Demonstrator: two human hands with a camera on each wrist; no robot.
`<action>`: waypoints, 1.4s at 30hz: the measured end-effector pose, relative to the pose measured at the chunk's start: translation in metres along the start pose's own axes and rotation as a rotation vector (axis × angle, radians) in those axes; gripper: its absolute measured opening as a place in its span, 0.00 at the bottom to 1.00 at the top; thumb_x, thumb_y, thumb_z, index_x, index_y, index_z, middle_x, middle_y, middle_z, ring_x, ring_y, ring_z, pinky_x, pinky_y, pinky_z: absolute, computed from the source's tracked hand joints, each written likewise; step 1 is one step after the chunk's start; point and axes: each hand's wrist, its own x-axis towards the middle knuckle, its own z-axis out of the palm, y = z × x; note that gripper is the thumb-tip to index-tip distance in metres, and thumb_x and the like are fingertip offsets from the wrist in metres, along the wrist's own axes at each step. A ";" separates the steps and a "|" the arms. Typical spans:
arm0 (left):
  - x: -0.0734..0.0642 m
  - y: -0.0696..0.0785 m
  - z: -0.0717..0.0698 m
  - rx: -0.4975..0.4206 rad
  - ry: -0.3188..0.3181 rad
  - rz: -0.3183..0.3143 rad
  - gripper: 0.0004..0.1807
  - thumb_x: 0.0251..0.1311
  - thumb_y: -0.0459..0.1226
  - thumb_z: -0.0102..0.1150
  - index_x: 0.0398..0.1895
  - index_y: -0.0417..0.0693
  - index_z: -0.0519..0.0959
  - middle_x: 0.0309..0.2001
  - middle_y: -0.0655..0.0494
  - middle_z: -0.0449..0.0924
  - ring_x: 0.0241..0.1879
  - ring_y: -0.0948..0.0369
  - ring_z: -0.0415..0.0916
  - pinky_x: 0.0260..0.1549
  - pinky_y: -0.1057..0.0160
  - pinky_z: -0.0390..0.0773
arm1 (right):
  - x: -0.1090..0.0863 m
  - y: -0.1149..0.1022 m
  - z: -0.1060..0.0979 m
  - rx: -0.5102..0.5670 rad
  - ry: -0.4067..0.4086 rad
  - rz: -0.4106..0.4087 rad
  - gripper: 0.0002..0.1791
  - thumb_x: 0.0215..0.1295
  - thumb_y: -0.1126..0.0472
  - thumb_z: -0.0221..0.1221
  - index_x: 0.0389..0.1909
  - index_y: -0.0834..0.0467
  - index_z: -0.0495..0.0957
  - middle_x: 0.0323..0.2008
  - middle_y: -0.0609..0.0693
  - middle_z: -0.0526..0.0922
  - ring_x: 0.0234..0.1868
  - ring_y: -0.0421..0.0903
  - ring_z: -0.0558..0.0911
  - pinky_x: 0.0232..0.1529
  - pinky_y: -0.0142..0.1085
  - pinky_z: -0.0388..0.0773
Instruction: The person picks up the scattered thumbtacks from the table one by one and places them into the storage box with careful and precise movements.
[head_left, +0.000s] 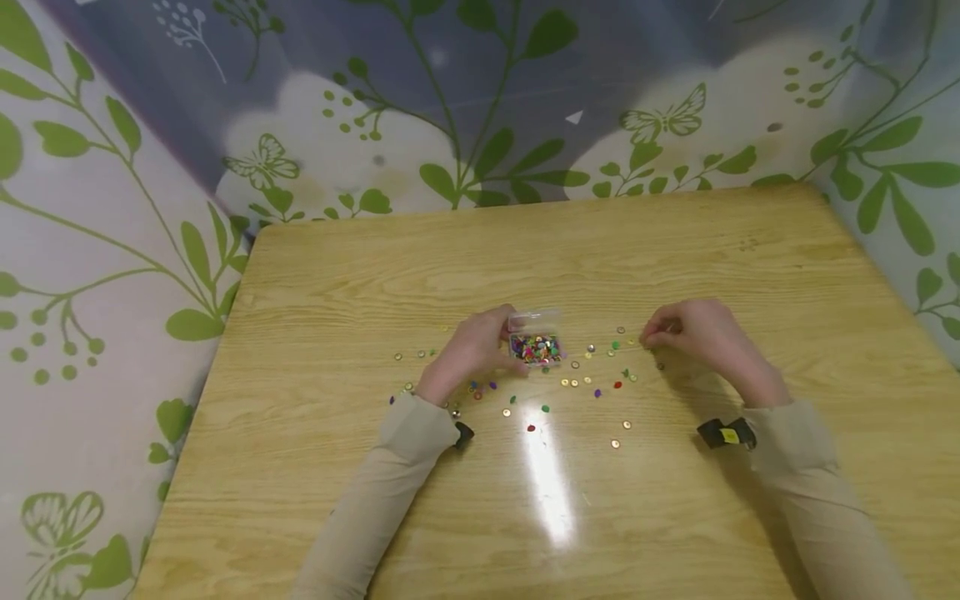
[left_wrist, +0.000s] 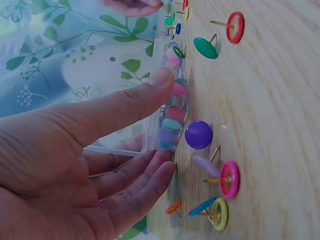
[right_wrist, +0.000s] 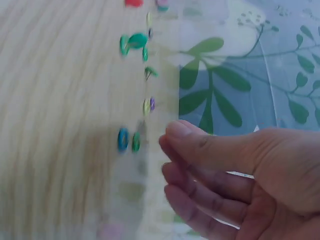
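Note:
A small clear plastic box [head_left: 536, 350] full of colourful thumbtacks stands on the table with its clear lid [head_left: 535, 319] raised. My left hand [head_left: 474, 343] holds the box at its left side. In the left wrist view the thumb of my left hand [left_wrist: 85, 155] lies against the box [left_wrist: 172, 112], with the fingers by the lid. On the right, my right hand [head_left: 693, 337] is low over the table near scattered thumbtacks [head_left: 631, 342]. Thumb and index finger of my right hand [right_wrist: 220, 175] come together at the tips; whether a tack is between them is hidden.
Loose thumbtacks lie around the box on the wooden table [head_left: 450, 258], some point up, such as a green tack [left_wrist: 205, 48] and a pink tack [left_wrist: 229, 179]. Gold-backed tacks [head_left: 616, 444] lie nearer the front. A leaf-patterned covering [head_left: 300, 108] rises behind the table.

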 end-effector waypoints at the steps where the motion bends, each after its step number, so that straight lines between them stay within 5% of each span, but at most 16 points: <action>1: 0.000 0.000 0.000 -0.003 0.000 -0.003 0.36 0.49 0.44 0.80 0.60 0.47 0.74 0.54 0.50 0.79 0.54 0.53 0.76 0.55 0.55 0.78 | 0.001 -0.004 0.000 0.003 0.012 -0.007 0.02 0.64 0.61 0.68 0.36 0.55 0.88 0.34 0.51 0.89 0.35 0.50 0.86 0.43 0.52 0.79; 9: 0.001 0.000 0.000 -0.002 -0.006 -0.011 0.36 0.48 0.44 0.80 0.60 0.46 0.73 0.54 0.49 0.79 0.54 0.52 0.76 0.55 0.54 0.78 | 0.011 -0.044 0.010 0.094 0.057 -0.123 0.03 0.67 0.60 0.66 0.37 0.54 0.87 0.33 0.48 0.89 0.32 0.46 0.85 0.36 0.43 0.81; 19: 0.002 0.000 0.000 0.018 -0.012 0.001 0.36 0.49 0.44 0.80 0.59 0.45 0.73 0.53 0.49 0.80 0.53 0.53 0.77 0.52 0.55 0.79 | 0.034 -0.083 0.037 0.087 0.082 -0.260 0.03 0.62 0.61 0.70 0.33 0.56 0.87 0.30 0.48 0.89 0.26 0.42 0.84 0.28 0.35 0.76; 32: 0.002 0.002 -0.001 0.014 -0.008 0.000 0.35 0.48 0.44 0.81 0.58 0.46 0.73 0.53 0.49 0.80 0.52 0.52 0.77 0.52 0.55 0.79 | 0.038 -0.089 0.045 0.161 0.087 -0.118 0.03 0.63 0.59 0.70 0.33 0.54 0.88 0.28 0.47 0.89 0.25 0.40 0.83 0.27 0.34 0.74; 42: 0.001 0.001 -0.002 0.029 -0.007 -0.010 0.35 0.48 0.44 0.80 0.58 0.46 0.73 0.53 0.50 0.80 0.51 0.53 0.78 0.50 0.56 0.79 | 0.038 -0.090 0.041 0.151 0.075 -0.119 0.04 0.64 0.59 0.69 0.36 0.55 0.89 0.29 0.48 0.89 0.25 0.40 0.82 0.24 0.33 0.72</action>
